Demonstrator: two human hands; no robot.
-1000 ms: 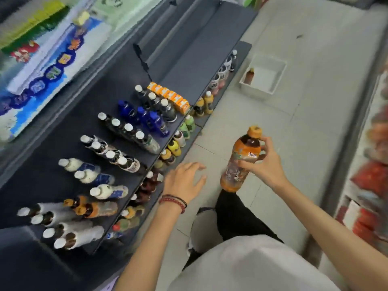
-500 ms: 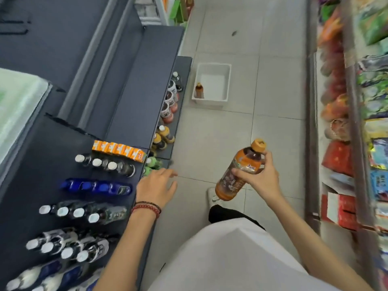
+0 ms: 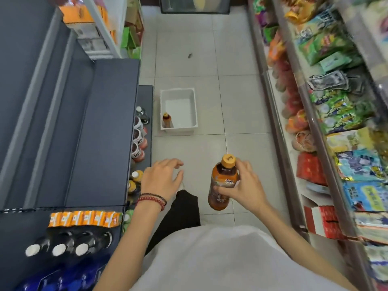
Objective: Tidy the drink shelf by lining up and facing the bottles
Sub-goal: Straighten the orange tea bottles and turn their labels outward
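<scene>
Short of the white bin, on my side, I see my right hand wrapped round the tea bottle at its shoulder, cap upward; my left hand hangs spread, holding nothing.

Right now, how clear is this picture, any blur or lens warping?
Head view: wide lens bows the edges of the drink shelf; snack packs on the right smear with blur; the tea bottle in the right hand is fairly sharp; light even, shadows faint.
</scene>
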